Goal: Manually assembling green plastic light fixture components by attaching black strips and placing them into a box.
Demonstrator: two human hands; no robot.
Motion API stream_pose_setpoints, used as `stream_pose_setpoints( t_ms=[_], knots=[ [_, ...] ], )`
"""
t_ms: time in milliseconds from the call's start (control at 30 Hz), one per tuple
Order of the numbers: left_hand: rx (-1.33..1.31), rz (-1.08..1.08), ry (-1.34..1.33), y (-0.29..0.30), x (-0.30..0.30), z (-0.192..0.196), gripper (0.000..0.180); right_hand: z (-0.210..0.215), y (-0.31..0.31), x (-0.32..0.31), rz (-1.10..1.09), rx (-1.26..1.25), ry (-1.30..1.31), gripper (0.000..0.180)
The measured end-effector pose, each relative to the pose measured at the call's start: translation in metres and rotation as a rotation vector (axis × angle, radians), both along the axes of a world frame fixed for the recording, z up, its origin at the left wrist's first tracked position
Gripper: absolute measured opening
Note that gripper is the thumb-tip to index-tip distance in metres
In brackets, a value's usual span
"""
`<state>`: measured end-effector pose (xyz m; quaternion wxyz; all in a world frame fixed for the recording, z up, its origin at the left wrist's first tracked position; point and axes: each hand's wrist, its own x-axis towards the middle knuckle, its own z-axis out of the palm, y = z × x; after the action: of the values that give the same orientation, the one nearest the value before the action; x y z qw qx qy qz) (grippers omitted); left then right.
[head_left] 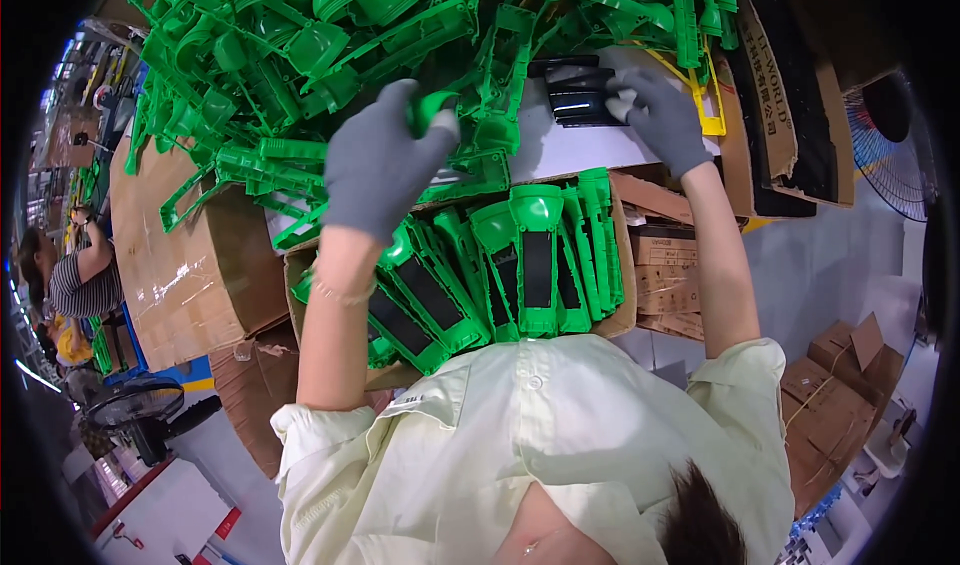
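Observation:
My left hand (385,165), in a grey glove with pale fingertips, is closed around a green plastic part (428,108) above the white work surface (545,145). My right hand (662,115), gloved the same way, reaches to a small stack of glossy black plastic strips (582,103). Its thumb and fingers pinch at the stack's right end; how many strips they hold is hidden. Close to my body, an open cardboard box (628,320) holds several green plastic housings (538,210) standing on end, with black inserts on their faces.
A large tangled heap of green plastic housings (300,45) covers the far side and left. Beside my right hand lies a yellow plastic frame (712,115). Cardboard boxes (185,255) flank both sides. Fans stand at left (135,400) and right (885,135). Another person (80,275) works far left.

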<state>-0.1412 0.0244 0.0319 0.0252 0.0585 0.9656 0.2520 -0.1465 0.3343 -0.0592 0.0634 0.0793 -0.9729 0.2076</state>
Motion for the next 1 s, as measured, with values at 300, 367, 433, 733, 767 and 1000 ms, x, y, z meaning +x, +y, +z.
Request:
stream_pose_setpoints(
  t_ms=[300,367,433,733,767,1000],
  knots=[
    [0.87,0.196,-0.021,-0.043,0.066,0.05,0.033,0.015,-0.016,-0.033,-0.005,0.271,-0.068,0.037],
    [0.88,0.194,-0.079,-0.054,0.074,0.048,0.032,0.013,-0.015,-0.034,0.01,0.263,-0.066,0.037],
    [1.045,0.204,-0.096,-0.058,0.082,0.037,0.031,0.012,-0.016,-0.033,0.03,0.257,-0.065,0.036],
    [1.41,0.28,-0.455,-0.046,0.106,-0.007,0.032,0.024,-0.021,0.017,0.0,-0.611,0.082,0.018],
    [1.411,0.308,-0.448,-0.046,0.109,-0.008,0.032,0.06,-0.042,0.036,-0.118,-0.937,-0.147,0.016],
    [1.375,0.269,-0.612,-0.018,0.113,-0.009,0.034,0.102,-0.094,0.11,0.329,-0.728,-0.105,0.017]
  ],
)
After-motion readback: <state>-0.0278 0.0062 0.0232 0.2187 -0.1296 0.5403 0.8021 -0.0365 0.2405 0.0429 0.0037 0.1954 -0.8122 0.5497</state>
